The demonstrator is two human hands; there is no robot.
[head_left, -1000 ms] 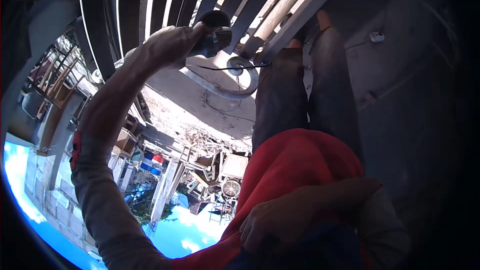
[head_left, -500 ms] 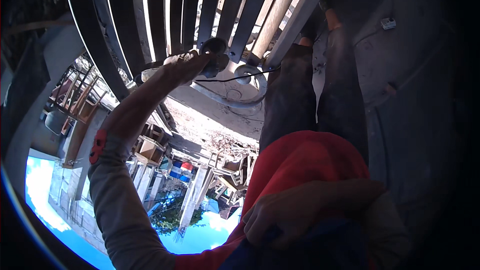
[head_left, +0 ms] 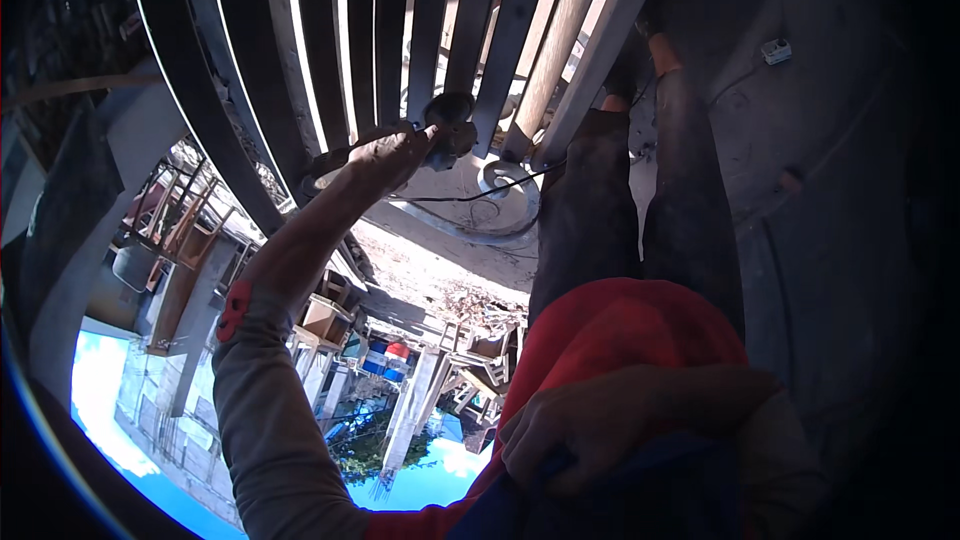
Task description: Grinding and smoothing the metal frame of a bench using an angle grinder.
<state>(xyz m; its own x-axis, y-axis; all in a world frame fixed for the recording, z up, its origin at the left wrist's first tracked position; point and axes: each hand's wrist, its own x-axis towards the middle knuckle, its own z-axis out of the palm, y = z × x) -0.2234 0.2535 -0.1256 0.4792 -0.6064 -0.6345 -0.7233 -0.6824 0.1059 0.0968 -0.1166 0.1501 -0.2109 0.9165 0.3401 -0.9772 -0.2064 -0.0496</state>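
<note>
My left hand [head_left: 392, 152] is closed around the body of a dark angle grinder [head_left: 455, 143]. A round dark disc [head_left: 450, 108] shows at the grinder's head, close against the lower ends of the dark slats [head_left: 428, 35] of a bench-like frame. From the tool a thin black cord [head_left: 450, 200] runs right, passing over a curled metal scroll [head_left: 525, 202] of the frame. In shadow, my right hand [head_left: 565, 430] lies at my belly over red and blue cloth. Its fingers are curled, and what they may hold is hidden.
A paler wooden slat [head_left: 545, 80] and a grey rail [head_left: 605, 40] bound the frame's right side, beside my legs [head_left: 590, 200]. A small white box [head_left: 776, 50] lies on the shaded floor at right. Stacked wooden furniture [head_left: 325, 320] stands in the sunlit yard.
The whole view has shifted slightly, with the frame, my left arm and the grinder appearing lower and farther right. The grinder stays near the slat ends. My right hand keeps its place.
</note>
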